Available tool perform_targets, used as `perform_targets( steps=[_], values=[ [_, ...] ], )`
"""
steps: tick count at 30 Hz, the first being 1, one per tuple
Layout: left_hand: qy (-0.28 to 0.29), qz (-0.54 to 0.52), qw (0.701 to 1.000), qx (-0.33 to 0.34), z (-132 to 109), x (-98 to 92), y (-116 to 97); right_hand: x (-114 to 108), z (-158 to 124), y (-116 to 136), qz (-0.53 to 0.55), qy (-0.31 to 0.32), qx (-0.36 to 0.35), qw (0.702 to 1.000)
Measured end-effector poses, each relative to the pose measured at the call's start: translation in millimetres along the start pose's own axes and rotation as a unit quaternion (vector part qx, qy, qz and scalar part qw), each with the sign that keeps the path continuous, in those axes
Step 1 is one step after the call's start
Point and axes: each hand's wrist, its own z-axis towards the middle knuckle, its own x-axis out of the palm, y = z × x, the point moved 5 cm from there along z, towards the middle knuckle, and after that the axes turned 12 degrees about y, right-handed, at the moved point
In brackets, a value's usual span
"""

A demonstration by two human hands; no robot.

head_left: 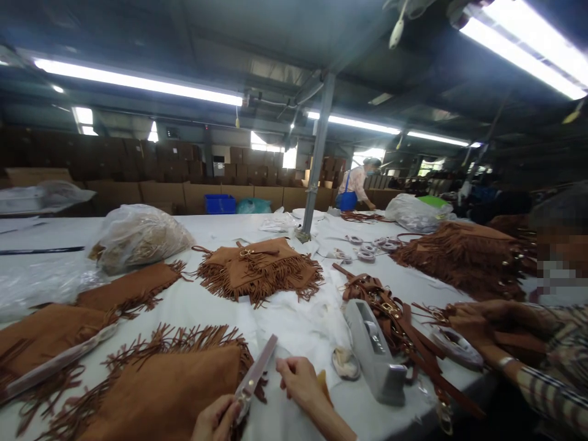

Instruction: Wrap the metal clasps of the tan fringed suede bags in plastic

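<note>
My left hand (217,419) grips a strap (258,366) at its lower end. The strap slants up to the right, with metal studs and what looks like a pale, clear wrapping. Just right of it, my right hand (296,380) has its fingers curled together; anything between them is too small to make out. Something mustard-yellow (323,387) shows beside the right wrist. A brown fringed bag (169,392) lies flat to the left, partly under the strap. A grey tape dispenser (374,352) stands to the right, beside a small round dish (345,363) with pale material.
Brown buckled straps (390,312) lie behind the dispenser. A fringed bag pile (261,263) and a plastic sack (138,239) sit farther back. At right, a co-worker's hands (478,324) handle brown pieces near tape rolls (454,346). A metal post (318,159) rises from the table.
</note>
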Motion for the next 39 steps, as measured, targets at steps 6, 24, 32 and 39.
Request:
perform_targets(
  steps=[6,24,32,39],
  values=[
    [0.026,0.055,0.997,0.053,-3.4,-6.2,-0.4,65.3,3.8,-8.5,0.355,0.093,0.033,0.930],
    [0.069,0.178,0.980,0.049,9.3,-13.1,-25.6,51.3,15.7,13.6,0.293,0.038,-0.059,0.953],
    [-0.052,0.203,0.977,0.043,-11.6,-40.3,-13.2,62.6,20.8,6.5,0.296,0.005,-0.048,0.954],
    [0.122,-0.053,0.990,-0.035,15.9,-3.6,-6.2,56.5,18.4,25.4,0.259,0.068,-0.088,0.959]
  ],
)
